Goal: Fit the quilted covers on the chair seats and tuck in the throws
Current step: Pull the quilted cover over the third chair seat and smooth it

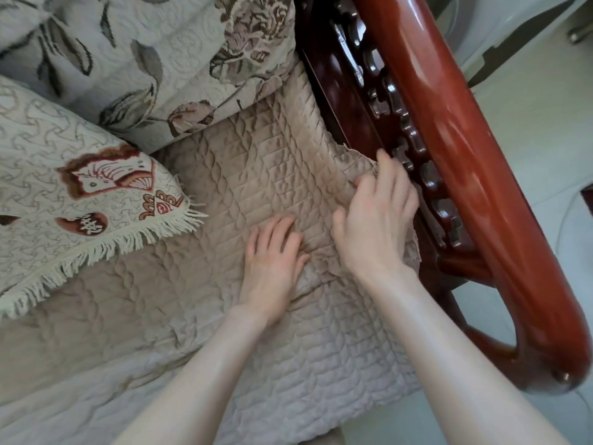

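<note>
By the carved armrest (465,175), quilted cover (250,162) mostly spread over the seat, right edge seemingly untucked; left grip (276,252) splayed flat, right grip (375,226) pinching it.

A glossy red-brown wooden armrest (465,187) runs diagonally down the right side and ends in a rounded curl at the lower right. Just beside it on its inner side sits a darker carved fretwork panel (401,123). Pale floor (545,130) lies beyond, with a dark angular shape (513,43), possibly a shadow, near the top right
</note>
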Demonstrator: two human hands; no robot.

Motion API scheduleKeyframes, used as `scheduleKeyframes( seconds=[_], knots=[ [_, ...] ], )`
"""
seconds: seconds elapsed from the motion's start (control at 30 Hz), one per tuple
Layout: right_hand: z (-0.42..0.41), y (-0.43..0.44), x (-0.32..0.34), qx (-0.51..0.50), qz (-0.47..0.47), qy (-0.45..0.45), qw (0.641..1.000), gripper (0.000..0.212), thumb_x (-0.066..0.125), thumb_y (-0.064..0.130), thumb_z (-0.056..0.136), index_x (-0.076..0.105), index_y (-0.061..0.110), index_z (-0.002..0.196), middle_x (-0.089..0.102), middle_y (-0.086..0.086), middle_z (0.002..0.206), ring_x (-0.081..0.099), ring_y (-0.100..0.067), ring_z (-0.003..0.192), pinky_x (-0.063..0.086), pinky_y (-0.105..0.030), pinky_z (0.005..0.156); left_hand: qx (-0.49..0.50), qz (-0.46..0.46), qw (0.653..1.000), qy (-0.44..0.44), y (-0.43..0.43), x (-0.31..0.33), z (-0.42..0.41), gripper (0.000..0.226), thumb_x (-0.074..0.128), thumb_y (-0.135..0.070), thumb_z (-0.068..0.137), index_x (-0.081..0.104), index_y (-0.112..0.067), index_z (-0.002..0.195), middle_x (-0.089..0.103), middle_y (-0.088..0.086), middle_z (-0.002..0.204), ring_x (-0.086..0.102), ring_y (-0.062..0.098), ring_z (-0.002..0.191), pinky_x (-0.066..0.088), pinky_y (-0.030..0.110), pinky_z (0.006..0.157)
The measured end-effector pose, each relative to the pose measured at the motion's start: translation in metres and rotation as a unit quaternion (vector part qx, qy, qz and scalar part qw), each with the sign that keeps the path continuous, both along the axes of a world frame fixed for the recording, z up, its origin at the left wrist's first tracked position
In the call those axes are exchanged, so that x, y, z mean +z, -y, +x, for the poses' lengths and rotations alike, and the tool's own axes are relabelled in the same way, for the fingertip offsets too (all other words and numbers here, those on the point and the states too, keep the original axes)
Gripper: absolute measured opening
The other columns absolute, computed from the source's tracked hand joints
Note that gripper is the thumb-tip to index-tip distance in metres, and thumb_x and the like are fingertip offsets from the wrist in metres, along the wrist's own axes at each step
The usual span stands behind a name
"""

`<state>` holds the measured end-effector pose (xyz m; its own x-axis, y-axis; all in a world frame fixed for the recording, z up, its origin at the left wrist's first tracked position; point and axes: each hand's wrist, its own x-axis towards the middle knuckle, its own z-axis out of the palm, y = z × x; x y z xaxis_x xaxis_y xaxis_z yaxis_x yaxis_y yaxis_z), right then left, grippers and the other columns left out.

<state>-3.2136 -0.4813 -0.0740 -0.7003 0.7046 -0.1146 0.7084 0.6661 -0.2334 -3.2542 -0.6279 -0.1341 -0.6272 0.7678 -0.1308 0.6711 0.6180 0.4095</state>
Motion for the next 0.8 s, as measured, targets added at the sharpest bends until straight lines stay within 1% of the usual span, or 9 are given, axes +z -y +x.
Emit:
scheduleKeyframes(
  seconds=[0.07, 0.17, 0.27, 0.33, 0.43, 0.5, 0.57, 0.7, 0.8],
  knots=[
    [-0.002, 0.010, -0.003, 0.052, -0.040, -0.081, 0.995, 0.052, 0.057, 0.014, 0.085, 0.048, -0.009, 0.131, 0.026, -0.021, 0.155, 0.025, -0.033, 0.143, 0.020, -0.044, 0.117, -0.032, 0.008, 0.999, 0.025, 0.007, -0.005, 0.002, 0.040, 0.043, -0.034, 0.091, 0.062, -0.006, 0.113, 0.052, 0.016, 0.139, 0.031, 0.028, 0.134, 0.025, 0.059, 0.107],
    [-0.020, 0.016, -0.013, 0.127, -0.116, -0.155, 0.973, 0.059, 0.049, 0.015, 0.093, 0.033, -0.005, 0.145, 0.025, -0.020, 0.156, 0.023, -0.027, 0.146, 0.014, -0.036, 0.121, -0.050, 0.027, 0.994, 0.093, 0.015, -0.005, 0.001, 0.050, 0.041, -0.037, 0.096, 0.053, -0.006, 0.134, 0.039, 0.012, 0.151, 0.017, 0.027, 0.145, 0.013, 0.053, 0.114],
    [-0.042, 0.007, -0.025, 0.152, -0.167, -0.099, 0.969, 0.065, 0.042, 0.030, 0.099, 0.016, 0.004, 0.153, 0.014, -0.014, 0.161, 0.009, -0.020, 0.149, -0.003, -0.025, 0.119, -0.031, 0.044, 0.990, 0.130, 0.017, -0.003, -0.004, 0.047, 0.040, -0.037, 0.098, 0.057, -0.007, 0.129, 0.041, 0.012, 0.150, 0.023, 0.026, 0.145, 0.018, 0.050, 0.117],
    [-0.046, -0.006, -0.039, 0.156, -0.185, -0.053, 0.969, 0.070, 0.037, 0.038, 0.102, 0.003, 0.006, 0.154, 0.002, -0.010, 0.162, 0.001, -0.016, 0.149, -0.003, -0.023, 0.118, 0.003, 0.069, 0.991, 0.118, 0.016, -0.001, -0.004, 0.042, 0.040, -0.033, 0.099, 0.061, -0.004, 0.121, 0.045, 0.016, 0.145, 0.035, 0.028, 0.139, 0.029, 0.048, 0.114],
    [-0.043, -0.018, -0.056, 0.150, -0.231, -0.017, 0.961, 0.073, 0.035, 0.044, 0.102, -0.007, 0.012, 0.154, -0.009, -0.002, 0.163, -0.002, -0.010, 0.149, 0.002, -0.022, 0.118, 0.068, 0.089, 0.990, 0.080, 0.014, 0.002, -0.007, 0.037, 0.041, -0.029, 0.098, 0.058, -0.004, 0.120, 0.047, 0.017, 0.142, 0.043, 0.029, 0.130, 0.034, 0.044, 0.108],
    [-0.046, -0.019, -0.063, 0.122, -0.276, -0.033, 0.953, 0.076, 0.039, 0.043, 0.102, -0.008, 0.014, 0.154, -0.008, 0.001, 0.163, -0.002, -0.006, 0.148, -0.003, -0.009, 0.111, 0.078, 0.087, 0.992, 0.037, 0.009, 0.001, -0.015, 0.036, 0.042, -0.025, 0.097, 0.056, -0.003, 0.122, 0.047, 0.016, 0.142, 0.041, 0.028, 0.130, 0.034, 0.048, 0.108],
    [-0.050, -0.018, -0.067, 0.080, -0.314, -0.061, 0.944, 0.075, 0.044, 0.040, 0.101, -0.003, 0.016, 0.155, 0.000, 0.002, 0.163, 0.005, -0.007, 0.147, -0.003, -0.001, 0.104, 0.069, 0.072, 0.995, 0.010, 0.003, -0.002, -0.026, 0.041, 0.040, -0.025, 0.097, 0.052, -0.003, 0.130, 0.043, 0.014, 0.146, 0.034, 0.024, 0.137, 0.026, 0.050, 0.113],
    [-0.058, -0.024, -0.070, 0.011, -0.372, -0.073, 0.925, 0.070, 0.045, 0.039, 0.100, 0.005, 0.023, 0.156, 0.016, 0.002, 0.161, 0.018, -0.011, 0.146, 0.010, -0.010, 0.106, 0.061, -0.024, 0.998, 0.006, -0.009, -0.012, -0.047, 0.059, 0.024, -0.040, 0.100, 0.023, -0.012, 0.152, 0.012, 0.002, 0.161, -0.002, 0.013, 0.148, -0.004, 0.041, 0.119],
    [-0.059, -0.018, -0.056, 0.021, -0.336, -0.057, 0.940, 0.068, 0.041, 0.040, 0.101, 0.006, 0.020, 0.156, 0.015, 0.001, 0.162, 0.019, -0.014, 0.146, 0.014, -0.019, 0.111, 0.043, -0.072, 0.996, -0.009, -0.010, -0.026, -0.051, 0.065, 0.018, -0.048, 0.099, 0.006, -0.016, 0.154, -0.004, -0.002, 0.160, -0.015, 0.010, 0.146, -0.011, 0.043, 0.117]
  ],
)
